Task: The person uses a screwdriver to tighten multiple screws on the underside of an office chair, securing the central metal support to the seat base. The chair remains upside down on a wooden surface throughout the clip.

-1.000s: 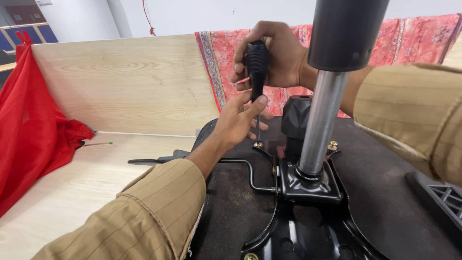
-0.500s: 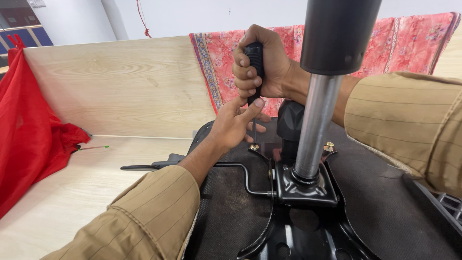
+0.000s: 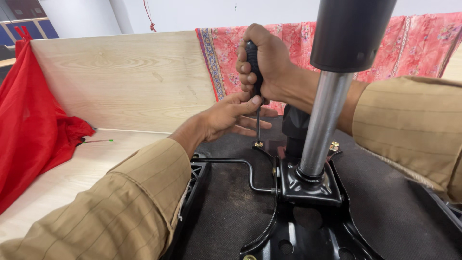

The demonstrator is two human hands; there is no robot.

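Screwdriver (image 3: 253,67), one in number, is standing upright with its black handle enclosed in the right hand (image 3: 264,62); its thin shaft is running down to a brass-coloured screw (image 3: 259,144) just left of the steel column (image 3: 323,126). The right hand's fingers are wrapping tightly round the handle. The left hand (image 3: 231,115) is lying just below the right one, fingers spread apart, the thumb tip pressing against the shaft where it leaves the handle.

Surface: a pale wooden bench (image 3: 62,178) is carrying an upturned chair seat (image 3: 231,212), its dark fabric underside facing up. A black metal mounting plate (image 3: 308,192) is sitting on that underside, and the column is rising out of it into a black cylinder (image 3: 351,29) above. A bent black lever rod (image 3: 231,161) is running leftward from the plate.

Room: a light wooden panel (image 3: 130,77) is standing behind the seat, left of the column. A pink patterned cloth (image 3: 414,43) is hanging behind the column, and a white wall is showing above. A red cloth (image 3: 33,115) is draping far left of the column, with a thin green-tipped stick (image 3: 98,141) lying beside it.

Count: two hands, two tan striped sleeves, two brass-coloured screws in view, the second (image 3: 334,144) just right of the column, one column, one plate, two cloths.
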